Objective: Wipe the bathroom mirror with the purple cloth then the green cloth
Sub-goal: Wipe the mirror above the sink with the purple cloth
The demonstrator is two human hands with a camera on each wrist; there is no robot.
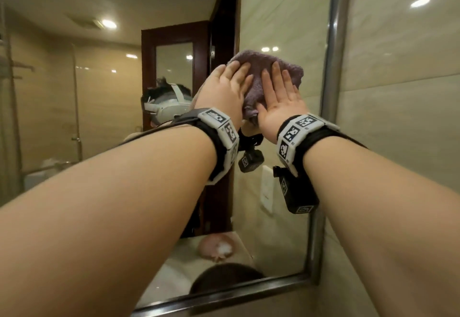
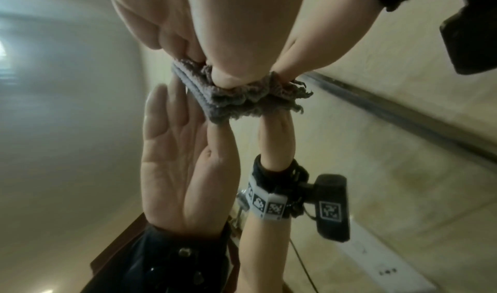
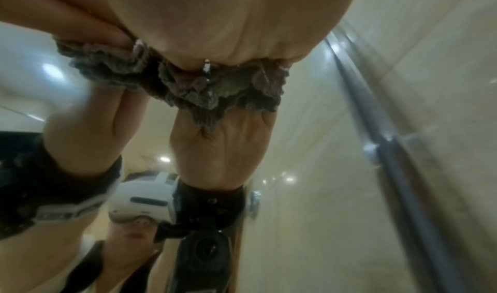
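Observation:
A folded purple cloth (image 1: pixel 261 72) lies flat against the bathroom mirror (image 1: pixel 99 92), near its right frame. My left hand (image 1: pixel 224 87) and right hand (image 1: pixel 278 92) press it side by side with straight fingers. The left wrist view shows the cloth's (image 2: pixel 236 95) bunched lower edge squeezed between my palms and the glass, with my hands' reflection below it. The cloth (image 3: pixel 188 85) fills the gap under my palm in the right wrist view too. No green cloth is in any view.
The mirror's metal frame (image 1: pixel 333 67) runs down the right side and along the bottom (image 1: pixel 224 296). Beige wall tiles (image 1: pixel 398 117) lie beyond it. The mirror reflects a dark wooden door, a wall socket, a pink object on the counter, and my headset.

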